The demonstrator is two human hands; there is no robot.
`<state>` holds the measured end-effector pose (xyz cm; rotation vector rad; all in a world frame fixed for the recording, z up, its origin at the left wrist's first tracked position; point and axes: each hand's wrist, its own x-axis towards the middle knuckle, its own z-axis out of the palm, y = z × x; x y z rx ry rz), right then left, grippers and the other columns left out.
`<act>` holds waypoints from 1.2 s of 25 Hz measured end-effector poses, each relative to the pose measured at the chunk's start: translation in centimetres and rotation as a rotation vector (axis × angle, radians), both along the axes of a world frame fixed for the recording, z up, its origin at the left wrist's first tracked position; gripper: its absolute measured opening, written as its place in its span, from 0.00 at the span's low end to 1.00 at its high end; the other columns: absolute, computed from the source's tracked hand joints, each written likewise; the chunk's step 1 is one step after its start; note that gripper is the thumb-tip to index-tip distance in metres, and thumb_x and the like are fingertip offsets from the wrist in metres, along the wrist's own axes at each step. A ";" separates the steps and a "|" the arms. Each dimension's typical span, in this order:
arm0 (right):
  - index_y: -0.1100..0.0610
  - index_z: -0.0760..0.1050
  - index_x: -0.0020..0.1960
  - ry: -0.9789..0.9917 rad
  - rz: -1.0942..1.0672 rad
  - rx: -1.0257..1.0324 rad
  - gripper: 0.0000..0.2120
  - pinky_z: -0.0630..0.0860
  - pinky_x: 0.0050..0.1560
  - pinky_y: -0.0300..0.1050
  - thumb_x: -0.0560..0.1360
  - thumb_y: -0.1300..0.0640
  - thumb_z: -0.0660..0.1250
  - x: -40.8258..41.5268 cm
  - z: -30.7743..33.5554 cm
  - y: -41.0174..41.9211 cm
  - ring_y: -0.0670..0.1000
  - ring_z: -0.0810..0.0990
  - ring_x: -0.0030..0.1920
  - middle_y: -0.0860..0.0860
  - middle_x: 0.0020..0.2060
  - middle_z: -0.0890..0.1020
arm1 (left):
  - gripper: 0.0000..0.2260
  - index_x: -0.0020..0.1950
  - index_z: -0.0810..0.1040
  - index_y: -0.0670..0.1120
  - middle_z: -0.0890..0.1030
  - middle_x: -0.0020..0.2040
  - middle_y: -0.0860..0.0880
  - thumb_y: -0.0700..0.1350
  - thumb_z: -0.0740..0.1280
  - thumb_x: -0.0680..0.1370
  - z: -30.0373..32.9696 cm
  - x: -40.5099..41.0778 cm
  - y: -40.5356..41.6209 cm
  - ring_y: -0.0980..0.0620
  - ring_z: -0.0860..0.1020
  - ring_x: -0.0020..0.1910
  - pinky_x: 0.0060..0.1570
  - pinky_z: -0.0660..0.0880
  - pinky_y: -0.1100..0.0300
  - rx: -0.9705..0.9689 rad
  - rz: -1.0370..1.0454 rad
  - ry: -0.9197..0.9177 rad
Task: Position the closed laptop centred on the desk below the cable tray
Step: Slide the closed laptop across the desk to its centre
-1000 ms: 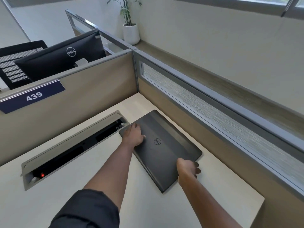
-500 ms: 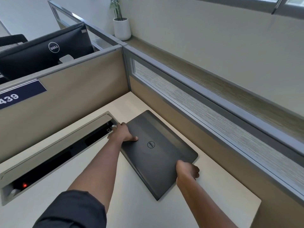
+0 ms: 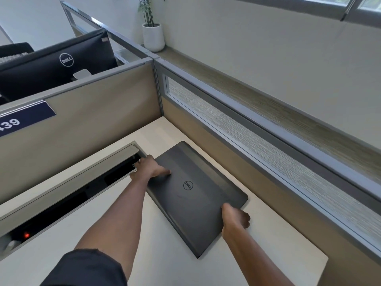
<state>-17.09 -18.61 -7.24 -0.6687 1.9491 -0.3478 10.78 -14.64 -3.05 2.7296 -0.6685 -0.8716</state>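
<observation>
The white counter [image 3: 268, 254] carries the closed Dell laptop [image 3: 198, 195] lying askew toward the right-hand corner, right of the open cable tray [image 3: 68, 195]. It looks rigid, moderately heavy, smooth-lidded; opposite edges suit gripping. The left hand [image 3: 149, 167] clasps its far-left corner, the right hand [image 3: 235, 220] its near-right edge; fingertips beneath are hidden.

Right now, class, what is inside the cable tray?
Inside the cable tray: a dark cavity and a red light. The raised lid hides the rest; no cables can be made out.
</observation>
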 end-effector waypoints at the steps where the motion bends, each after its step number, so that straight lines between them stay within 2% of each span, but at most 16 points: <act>1: 0.65 0.66 0.61 -0.017 -0.009 -0.005 0.26 0.79 0.57 0.55 0.68 0.55 0.69 0.0 0.0 0.1 0.62 0.77 0.57 0.62 0.59 0.73 | 0.45 0.72 0.67 0.46 0.68 0.71 0.43 0.62 0.75 0.59 0.2 0.0 0.2 0.39 0.64 0.71 0.65 0.70 0.43 0.003 0.013 0.007; 6: 0.65 0.68 0.61 -0.078 -0.013 -0.030 0.26 0.79 0.56 0.55 0.67 0.56 0.69 -0.4 0.0 0.3 0.62 0.78 0.56 0.62 0.59 0.76 | 0.45 0.73 0.65 0.48 0.72 0.68 0.47 0.57 0.72 0.58 0.9 -0.6 2.0 0.40 0.65 0.69 0.60 0.71 0.46 0.002 0.073 0.028; 8: 0.64 0.68 0.61 -0.107 -0.028 -0.048 0.25 0.78 0.55 0.55 0.67 0.57 0.68 -0.6 0.0 0.5 0.63 0.78 0.56 0.61 0.59 0.76 | 0.45 0.73 0.64 0.49 0.75 0.66 0.47 0.56 0.71 0.58 1.0 -0.8 2.8 0.40 0.67 0.69 0.64 0.69 0.46 -0.013 0.084 0.050; 11: 0.64 0.66 0.60 -0.159 -0.014 -0.083 0.22 0.78 0.56 0.56 0.69 0.58 0.67 -0.8 0.1 0.9 0.64 0.77 0.57 0.62 0.59 0.76 | 0.39 0.69 0.67 0.46 0.76 0.63 0.45 0.52 0.72 0.60 1.1 -1.5 4.6 0.41 0.69 0.68 0.67 0.68 0.47 -0.018 0.117 0.076; 13: 0.64 0.65 0.57 -0.195 -0.006 -0.110 0.18 0.79 0.52 0.55 0.71 0.58 0.65 -1.0 0.1 1.2 0.64 0.78 0.54 0.62 0.57 0.77 | 0.36 0.68 0.67 0.44 0.76 0.63 0.44 0.50 0.72 0.62 1.1 -2.1 5.9 0.40 0.69 0.67 0.67 0.69 0.46 -0.030 0.150 0.090; 15: 0.64 0.66 0.56 -0.247 0.011 -0.133 0.15 0.77 0.44 0.51 0.72 0.59 0.64 -1.2 0.1 1.3 0.61 0.79 0.47 0.61 0.52 0.78 | 0.35 0.69 0.65 0.43 0.75 0.64 0.42 0.48 0.74 0.65 1.3 -2.5 7.5 0.40 0.68 0.66 0.65 0.71 0.48 -0.021 0.175 0.095; 18: 0.64 0.69 0.58 -0.299 0.100 -0.165 0.15 0.74 0.44 0.50 0.74 0.59 0.65 -1.3 0.3 1.2 0.57 0.78 0.42 0.59 0.49 0.79 | 0.39 0.74 0.60 0.40 0.72 0.68 0.39 0.48 0.75 0.69 1.8 -2.8 9.8 0.38 0.68 0.69 0.65 0.69 0.50 0.042 0.148 0.063; 21: 0.61 0.70 0.51 -0.287 0.205 -0.199 0.09 0.73 0.44 0.50 0.74 0.58 0.66 -0.9 0.4 1.4 0.55 0.77 0.40 0.58 0.46 0.79 | 0.43 0.77 0.54 0.39 0.68 0.71 0.38 0.49 0.75 0.71 2.5 -3.2 13.0 0.38 0.68 0.70 0.63 0.71 0.48 0.084 0.144 0.074; 23: 0.61 0.70 0.51 -0.286 0.283 -0.209 0.10 0.74 0.46 0.52 0.74 0.57 0.66 -0.1 0.5 1.9 0.56 0.78 0.42 0.59 0.47 0.79 | 0.45 0.77 0.52 0.40 0.67 0.71 0.38 0.48 0.76 0.70 2.7 -3.3 15.4 0.38 0.68 0.70 0.63 0.73 0.47 0.071 0.208 0.127; 25: 0.61 0.70 0.57 -0.284 0.368 -0.208 0.15 0.76 0.48 0.53 0.74 0.55 0.67 1.0 0.5 2.7 0.58 0.79 0.46 0.59 0.50 0.79 | 0.45 0.77 0.51 0.41 0.68 0.71 0.38 0.47 0.76 0.70 2.7 -3.2 17.9 0.38 0.68 0.69 0.65 0.73 0.45 0.041 0.307 0.183; 30: 0.61 0.72 0.57 -0.301 0.593 -0.258 0.14 0.77 0.42 0.50 0.76 0.55 0.67 4.4 0.8 4.7 0.57 0.81 0.44 0.58 0.49 0.81 | 0.41 0.74 0.54 0.43 0.68 0.71 0.39 0.45 0.75 0.69 2.9 -3.3 24.7 0.37 0.69 0.68 0.62 0.75 0.41 -0.015 0.540 0.270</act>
